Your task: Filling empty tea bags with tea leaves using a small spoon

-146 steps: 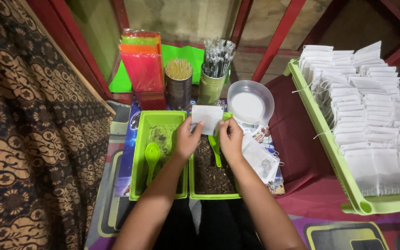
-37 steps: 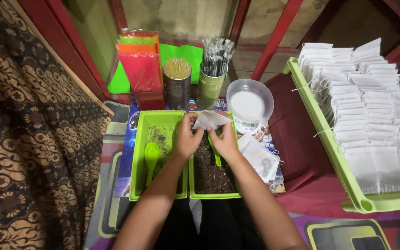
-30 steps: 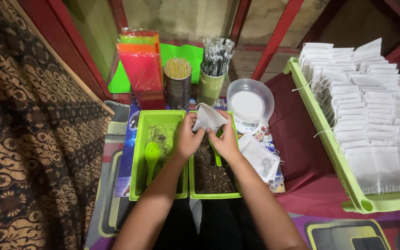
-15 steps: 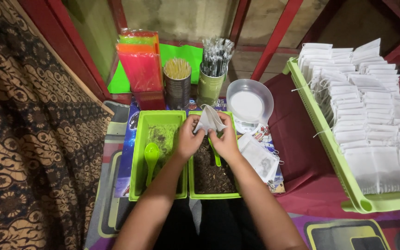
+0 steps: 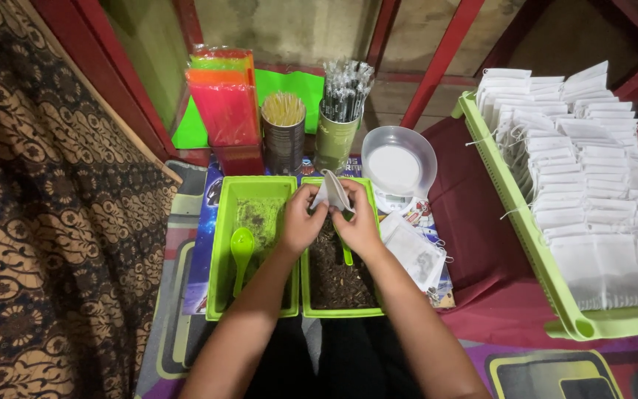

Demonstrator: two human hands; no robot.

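Note:
My left hand (image 5: 303,219) and my right hand (image 5: 359,220) both pinch a small white filter bag (image 5: 332,191), held up and pulled open above a green tray of dark dry leaves (image 5: 337,275). A green spoon handle (image 5: 346,253) pokes out of those leaves below my right hand. To the left lies a second green tray (image 5: 224,244) with a thin layer of greenish crumbs and a green spoon (image 5: 241,248) in it.
A clear bowl on a small scale (image 5: 397,160) stands behind the trays, with loose white bags (image 5: 413,253) beside them. Two tins of sticks (image 5: 283,133) and wrapped items (image 5: 340,111), coloured plastic sleeves (image 5: 223,103) at the back. A large green tray of filled white bags (image 5: 592,177) sits right.
The flat white bag held between both hands has been lifted slightly and spread open at its mouth. My arms have stayed in the same place over the trays.

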